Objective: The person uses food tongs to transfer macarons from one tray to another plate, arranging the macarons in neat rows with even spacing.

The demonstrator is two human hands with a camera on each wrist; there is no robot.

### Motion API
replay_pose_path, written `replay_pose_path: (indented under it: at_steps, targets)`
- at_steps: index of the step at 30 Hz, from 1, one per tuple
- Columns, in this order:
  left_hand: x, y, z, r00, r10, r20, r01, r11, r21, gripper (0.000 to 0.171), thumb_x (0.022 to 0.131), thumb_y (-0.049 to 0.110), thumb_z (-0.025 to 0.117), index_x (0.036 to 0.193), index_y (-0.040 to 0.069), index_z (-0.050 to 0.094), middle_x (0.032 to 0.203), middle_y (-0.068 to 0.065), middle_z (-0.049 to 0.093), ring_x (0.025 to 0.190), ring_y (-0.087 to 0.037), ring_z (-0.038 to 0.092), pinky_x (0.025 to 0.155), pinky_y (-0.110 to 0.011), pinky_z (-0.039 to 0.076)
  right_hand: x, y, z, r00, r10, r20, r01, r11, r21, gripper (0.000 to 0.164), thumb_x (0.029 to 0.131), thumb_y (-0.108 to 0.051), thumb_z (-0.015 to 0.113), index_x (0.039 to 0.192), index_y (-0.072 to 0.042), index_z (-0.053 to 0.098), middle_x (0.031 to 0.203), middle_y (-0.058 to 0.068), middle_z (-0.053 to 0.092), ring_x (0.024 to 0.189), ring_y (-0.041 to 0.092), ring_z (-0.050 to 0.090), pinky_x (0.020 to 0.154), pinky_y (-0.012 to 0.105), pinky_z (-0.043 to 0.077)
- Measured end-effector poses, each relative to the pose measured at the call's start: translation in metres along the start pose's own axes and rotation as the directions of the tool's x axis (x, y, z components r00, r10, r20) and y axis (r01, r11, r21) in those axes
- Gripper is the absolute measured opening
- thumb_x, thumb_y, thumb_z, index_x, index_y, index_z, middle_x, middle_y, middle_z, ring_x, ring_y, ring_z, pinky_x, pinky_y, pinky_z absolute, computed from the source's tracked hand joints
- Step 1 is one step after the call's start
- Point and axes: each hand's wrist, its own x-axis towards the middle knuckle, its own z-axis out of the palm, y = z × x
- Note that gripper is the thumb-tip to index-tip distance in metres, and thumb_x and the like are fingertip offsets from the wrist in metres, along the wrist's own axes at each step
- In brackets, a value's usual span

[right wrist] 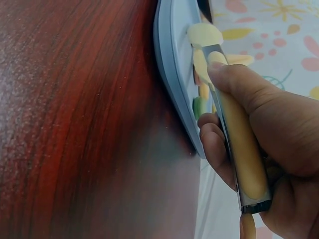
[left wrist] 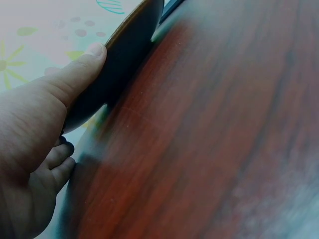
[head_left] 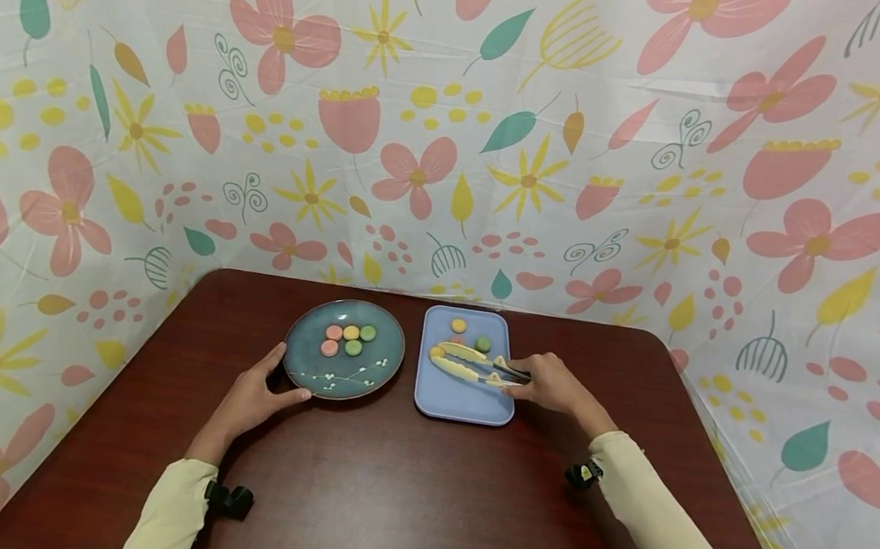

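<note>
Cream tips on metal arms mark the tongs (head_left: 460, 369) that the right hand (head_left: 553, 383) grips in the head view, thumb and fingers closed on the handle end. Leftward from those fingers the two arms stand apart over a pale blue, round-cornered tray (head_left: 452, 402). A yellow-orange macaron (head_left: 436, 352) sits between the tips; whether they press on it I cannot tell. Beyond the tongs lie three more small, round sweets: a yellow macaron (head_left: 458, 326) farthest from the fingers, a pink macaron (head_left: 458, 340) partly hidden by the upper arm, and a green macaron (head_left: 483, 343) closest to them.

The left hand (head_left: 254, 393) has thumb and forefinger spread, touching the rim of a glossy teal plate (head_left: 305, 322) painted with a white-blossomed branch. Up and right of the thumb tip, five macarons (head_left: 351, 333) sit close in two rows: pink, yellow, green above; pink, green below.

In the left wrist view, the straight thumb meets the plate's brown rim, with its dark underside beside it; the lower fingers are loosely bent.

In the right wrist view, the thumb presses the tongs' cream-backed metal handle, fingers bent behind it. Just past the fingertips is the tray's edge.
</note>
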Motion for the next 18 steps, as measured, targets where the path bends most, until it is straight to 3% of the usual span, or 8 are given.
replay_pose_path:
  at_steps: [10, 18]
  targets:
    - [0.000, 0.001, -0.001, 1.000, -0.003, 0.002, 0.003, 1.000, -0.009, 0.117, 0.081, 0.057, 0.082, 0.162, 0.000, 0.019, 0.167, -0.021, 0.021, 0.152, -0.044, 0.025, 0.116, -0.063, 0.032, -0.003, 0.003, -0.003, 1.000, -0.009, -0.020, 0.008, 1.000, -0.015, 0.060, 0.087, -0.041, 0.082, 0.130, 0.000, 0.069, 0.123, 0.016, 0.072, 0.084, 0.014, 0.059, 0.070, 0.030, 0.048]
    - [0.000, 0.001, -0.001, 1.000, 0.000, 0.003, 0.000, 1.000, -0.006, 0.118, 0.081, 0.058, 0.081, 0.162, 0.000, 0.018, 0.167, -0.021, 0.021, 0.152, -0.044, 0.025, 0.116, -0.063, 0.031, -0.006, 0.000, -0.016, 0.999, -0.024, -0.045, 0.023, 1.000, -0.006, 0.055, 0.087, -0.037, 0.083, 0.130, -0.003, 0.071, 0.116, 0.009, 0.075, 0.078, 0.013, 0.057, 0.065, 0.029, 0.046]
